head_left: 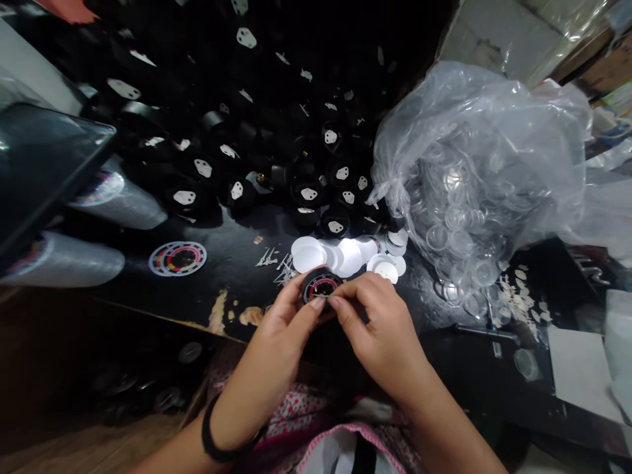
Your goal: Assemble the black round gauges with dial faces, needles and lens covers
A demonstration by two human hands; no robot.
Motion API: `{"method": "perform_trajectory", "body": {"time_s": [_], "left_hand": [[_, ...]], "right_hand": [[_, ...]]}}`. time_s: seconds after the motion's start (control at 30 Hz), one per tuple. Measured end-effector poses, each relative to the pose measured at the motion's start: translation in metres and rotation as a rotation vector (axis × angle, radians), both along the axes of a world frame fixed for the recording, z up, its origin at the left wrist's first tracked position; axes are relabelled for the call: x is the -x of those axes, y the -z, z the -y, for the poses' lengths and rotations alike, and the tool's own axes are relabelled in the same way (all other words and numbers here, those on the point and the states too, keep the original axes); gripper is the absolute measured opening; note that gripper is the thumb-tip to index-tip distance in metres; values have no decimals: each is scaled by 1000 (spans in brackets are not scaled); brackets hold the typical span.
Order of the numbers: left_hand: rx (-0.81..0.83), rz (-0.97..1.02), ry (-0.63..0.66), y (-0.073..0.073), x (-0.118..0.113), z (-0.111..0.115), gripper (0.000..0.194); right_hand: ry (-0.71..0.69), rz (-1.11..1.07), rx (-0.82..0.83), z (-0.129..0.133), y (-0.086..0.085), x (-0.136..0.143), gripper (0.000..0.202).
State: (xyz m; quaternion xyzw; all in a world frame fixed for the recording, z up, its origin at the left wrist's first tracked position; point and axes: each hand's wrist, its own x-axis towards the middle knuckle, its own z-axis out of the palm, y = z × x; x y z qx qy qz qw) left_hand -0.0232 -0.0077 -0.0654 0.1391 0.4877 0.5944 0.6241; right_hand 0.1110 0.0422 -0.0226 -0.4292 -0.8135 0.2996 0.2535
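A round black gauge [320,284] with a red-and-black dial faces up near the table's front edge. Wrapped around its left side, my left hand [289,313] holds it, thumb on the near rim. My right hand [372,309] pinches at the dial's near right edge; a thin pale sliver, perhaps a pointer, shows at the fingertips, too small to be sure. Just beyond the gauge lie white discs [349,258], overlapping. Small pale pointers [285,268] are scattered to their left. Printed dial faces [178,259] overlap farther left on the table.
Many black gauge cases [237,191] with white plates fill the back. A plastic bag [484,171] of clear round lenses stands at the right, near a dark pen-like tool [486,332] and a white card [582,368]. Wrapped dial stacks [118,201] lie left.
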Motion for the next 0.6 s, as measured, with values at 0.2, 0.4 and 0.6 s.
{"method": "perform_trajectory", "body": {"time_s": [0.2, 0.4, 0.6], "left_hand": [[-73, -123, 60, 10, -5, 6, 30], [-92, -208, 82, 2, -2, 9, 24], [-124, -421, 39, -8, -3, 7, 17]], "right_hand": [[29, 88, 1, 1, -1, -6, 12], [70, 10, 70, 5, -3, -8, 12], [78, 37, 102, 11, -6, -9, 18]]}}
